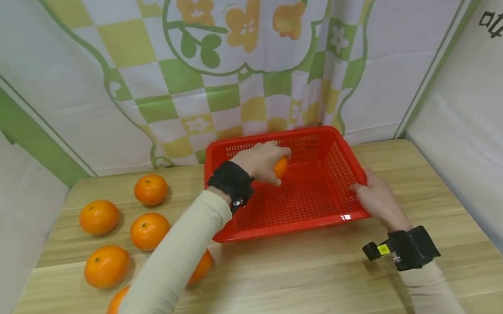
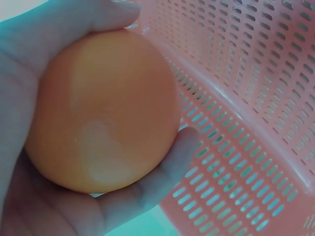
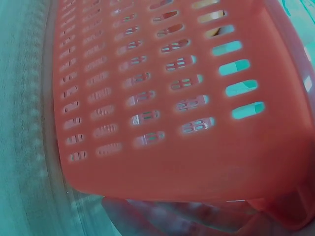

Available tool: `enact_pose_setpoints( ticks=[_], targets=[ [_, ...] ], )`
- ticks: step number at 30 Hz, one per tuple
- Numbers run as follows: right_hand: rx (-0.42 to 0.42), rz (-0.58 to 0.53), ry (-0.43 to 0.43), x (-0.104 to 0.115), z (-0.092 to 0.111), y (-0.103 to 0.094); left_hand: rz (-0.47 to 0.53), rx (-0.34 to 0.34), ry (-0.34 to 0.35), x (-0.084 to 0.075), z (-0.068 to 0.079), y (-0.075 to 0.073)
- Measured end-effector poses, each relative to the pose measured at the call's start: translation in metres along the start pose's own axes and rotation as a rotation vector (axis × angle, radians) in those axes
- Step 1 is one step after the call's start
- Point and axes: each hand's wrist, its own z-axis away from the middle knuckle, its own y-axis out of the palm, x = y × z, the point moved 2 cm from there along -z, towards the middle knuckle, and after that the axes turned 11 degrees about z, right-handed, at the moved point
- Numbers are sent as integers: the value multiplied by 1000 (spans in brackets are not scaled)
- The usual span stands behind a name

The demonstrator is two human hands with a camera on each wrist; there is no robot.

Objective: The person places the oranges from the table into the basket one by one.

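My left hand grips an orange over the inside of a red plastic basket. In the left wrist view the fruit sits between thumb and curled fingers, with the slotted basket wall behind it. At the basket's right end, my right hand holds the rim, thumb on the inner side. The right wrist view shows the basket's perforated outer wall close up, with fingers along its lower edge.
Several oranges lie on the left of the wooden table, among them one orange near the left edge and another partly behind the left sleeve. A patterned curtain hangs right behind the basket. White fabric walls flank both sides.
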Motion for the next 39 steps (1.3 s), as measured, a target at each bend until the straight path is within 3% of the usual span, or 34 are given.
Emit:
enact_pose_setpoints(
  ticks=[15, 25, 39],
  targets=[
    [12, -32, 89, 1, -2, -1, -30, 39, 3, 3, -33, 10],
    [-3, -102, 101, 2, 0, -1, -27, 34, 21, -5, -44, 11],
    [-16, -97, 138, 2, 2, 2, 7, 32, 72, -20, -77, 24]
  ],
)
